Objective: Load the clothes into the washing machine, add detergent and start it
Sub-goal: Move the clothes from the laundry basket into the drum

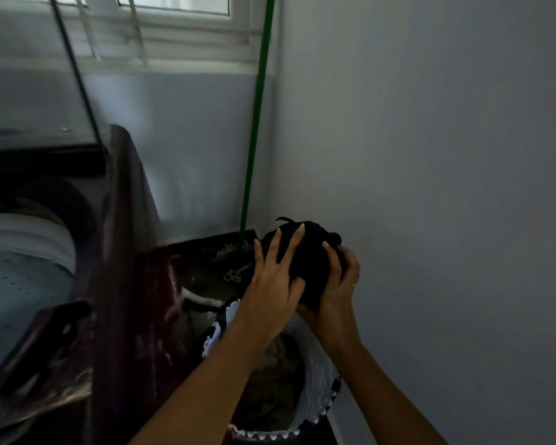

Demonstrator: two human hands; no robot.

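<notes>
So right now we've got a dark bundle (pixel 308 255) of clothes up in the air over the basket (pixel 318 364), over in the corner by the wall, well apart from the washing machine (pixel 45 242) on our left. Our right hand (pixel 337 284) has its fingers curled round the bundle from the far side, a proper grip. Our left hand (pixel 276 274) just lies across the front with fingers straight and spread, so it's pressing the wad together rather than grabbing it. The lid (pixel 29 91) is up and the tub looks open, so I'd say this is the carry-over bit. Tip: a strap or sleeve end pokes out the top of the wad, so tuck that in or cup it, or it may snag on the rim. Swing low and wide of the green pole (pixel 254 139) leaning in the corner, get right above the opening, then let go so it drops in loose instead of balled up. Looks like more clothes in the basket, so more trips to come.
</notes>
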